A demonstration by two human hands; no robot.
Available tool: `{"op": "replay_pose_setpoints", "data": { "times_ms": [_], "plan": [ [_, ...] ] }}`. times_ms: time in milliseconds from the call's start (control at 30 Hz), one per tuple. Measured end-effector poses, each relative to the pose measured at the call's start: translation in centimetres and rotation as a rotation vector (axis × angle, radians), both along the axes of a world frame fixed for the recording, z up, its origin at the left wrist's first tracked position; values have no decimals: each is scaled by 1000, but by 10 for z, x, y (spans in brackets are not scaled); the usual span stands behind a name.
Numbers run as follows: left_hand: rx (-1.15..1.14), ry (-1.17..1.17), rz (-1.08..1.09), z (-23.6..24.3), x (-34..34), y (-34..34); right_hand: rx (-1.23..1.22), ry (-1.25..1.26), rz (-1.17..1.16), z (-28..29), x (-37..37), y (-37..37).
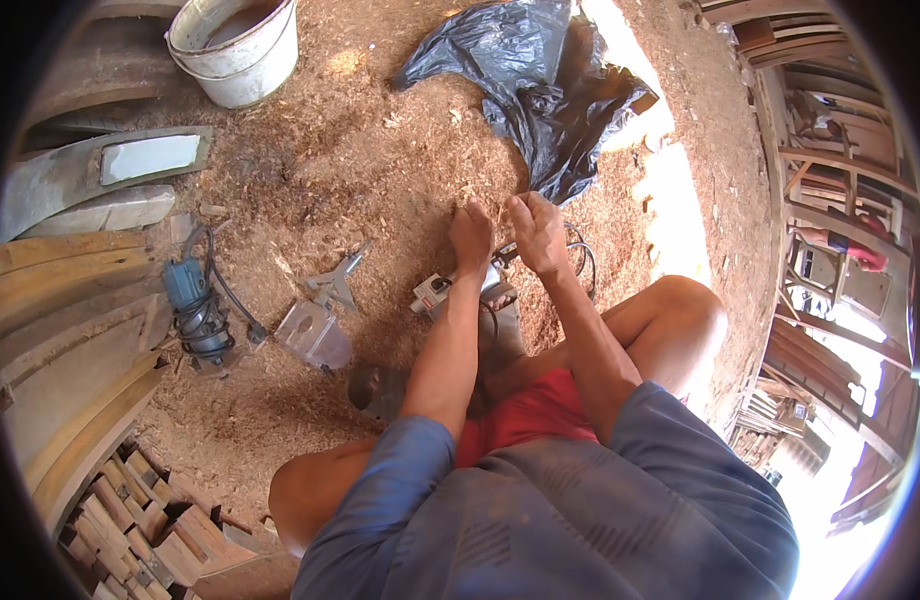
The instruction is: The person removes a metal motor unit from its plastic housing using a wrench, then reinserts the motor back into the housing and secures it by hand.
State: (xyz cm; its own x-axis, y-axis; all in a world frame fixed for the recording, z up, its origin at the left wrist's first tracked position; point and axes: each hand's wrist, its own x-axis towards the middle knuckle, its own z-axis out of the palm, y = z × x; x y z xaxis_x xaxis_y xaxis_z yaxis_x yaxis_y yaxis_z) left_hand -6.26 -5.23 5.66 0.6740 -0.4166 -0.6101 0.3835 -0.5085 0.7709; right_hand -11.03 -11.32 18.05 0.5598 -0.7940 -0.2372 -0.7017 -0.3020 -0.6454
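I sit on a sawdust-covered floor with both arms stretched forward. My left hand (pixel 471 238) rests on top of a grey and white power tool (pixel 435 293) lying on the ground, fingers curled over it. My right hand (pixel 538 232) is just beside it, gripping the far end of the same tool near its black cord (pixel 580 258). Most of the tool is hidden under my hands and forearms.
A blue power tool (pixel 192 305) with its coiled cord lies at left beside a metal base (pixel 315 330). A white bucket (pixel 238 48) stands at top left, a black plastic bag (pixel 540 85) ahead. Curved wooden boards (pixel 70 330) and small stacked blocks (pixel 130 510) lie at left.
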Motion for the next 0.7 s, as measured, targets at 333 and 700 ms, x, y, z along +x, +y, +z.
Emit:
{"op": "replay_pose_setpoints", "data": {
  "times_ms": [333, 700],
  "plan": [
    [-61, 43, 73, 12, 1, 5, -56, -104, 73, -3, 3, 16],
    [-59, 49, 41, 5, -1, 2, -99, -22, 144, -14, 8, 20]
  ]
}}
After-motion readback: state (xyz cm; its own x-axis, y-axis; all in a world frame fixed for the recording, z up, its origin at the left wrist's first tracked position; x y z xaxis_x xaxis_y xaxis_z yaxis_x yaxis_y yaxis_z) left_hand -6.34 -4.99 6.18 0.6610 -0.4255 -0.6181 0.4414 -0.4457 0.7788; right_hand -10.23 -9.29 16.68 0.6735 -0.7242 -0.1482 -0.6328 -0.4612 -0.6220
